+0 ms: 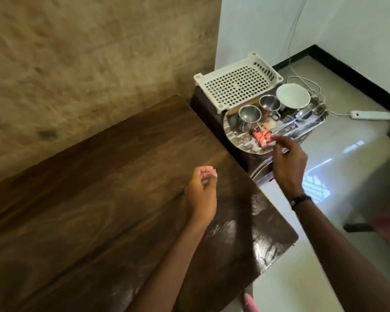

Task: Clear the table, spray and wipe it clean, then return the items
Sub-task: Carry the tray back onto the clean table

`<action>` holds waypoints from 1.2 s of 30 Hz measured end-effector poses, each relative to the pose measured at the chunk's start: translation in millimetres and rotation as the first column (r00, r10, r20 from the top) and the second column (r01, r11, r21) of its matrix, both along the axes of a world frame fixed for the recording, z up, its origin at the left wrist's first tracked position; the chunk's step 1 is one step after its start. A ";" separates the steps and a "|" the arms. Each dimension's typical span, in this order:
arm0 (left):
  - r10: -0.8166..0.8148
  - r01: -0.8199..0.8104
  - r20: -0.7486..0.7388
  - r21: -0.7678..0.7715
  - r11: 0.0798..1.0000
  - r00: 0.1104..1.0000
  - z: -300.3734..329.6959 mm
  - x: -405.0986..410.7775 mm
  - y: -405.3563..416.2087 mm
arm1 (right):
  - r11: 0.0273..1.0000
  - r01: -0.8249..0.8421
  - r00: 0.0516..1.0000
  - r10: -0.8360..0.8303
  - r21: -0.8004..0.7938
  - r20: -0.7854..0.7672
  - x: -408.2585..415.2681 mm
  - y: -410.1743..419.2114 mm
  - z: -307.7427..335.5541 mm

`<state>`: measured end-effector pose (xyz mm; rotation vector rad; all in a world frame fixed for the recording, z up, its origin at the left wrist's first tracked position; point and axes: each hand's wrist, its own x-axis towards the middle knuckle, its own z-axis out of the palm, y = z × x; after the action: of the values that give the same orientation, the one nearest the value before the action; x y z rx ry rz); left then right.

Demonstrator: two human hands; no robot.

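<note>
The dark wooden table [99, 188] fills the lower left, its top bare. Past its right end, a patterned tray [302, 129] sits on a low dark stand and carries two steel cups [249, 113] [269, 104], a white bowl [293, 95], a spoon [303, 114] and red sachets [261, 136]. My right hand [287, 161] reaches over the tray's near edge, fingertips at the red sachets; whether it pinches them is unclear. Above the table's right part hovers my left hand [202, 190], fingers loosely curled and holding nothing.
A white perforated plastic basket [236, 83] lies upside down behind the tray. On the tiled floor to the right lie a white power strip [372, 115] and cables [306, 83]. A textured brown wall runs along the table's far side.
</note>
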<state>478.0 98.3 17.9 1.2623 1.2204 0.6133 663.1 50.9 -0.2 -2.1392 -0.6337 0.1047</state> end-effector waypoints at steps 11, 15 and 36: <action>0.130 -0.139 -0.098 -0.096 0.986 0.987 -46.8 151.1 47.8 | 0.961 0.037 0.995 -0.010 -0.274 0.101 253.4 38.7 -40.0; 0.186 -0.202 -0.162 -0.089 0.975 0.969 -58.7 175.5 58.1 | 0.950 -0.081 0.995 0.097 -0.302 0.038 290.5 48.9 -54.4; 0.353 -0.369 -0.117 -0.174 0.913 0.928 -66.0 97.1 31.7 | 0.975 -0.136 0.989 0.125 -0.173 -0.074 230.3 4.1 -58.2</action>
<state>575.1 130.1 -48.2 0.9112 1.5637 0.6940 893.4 55.0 -58.4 -2.2539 -0.7522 0.3097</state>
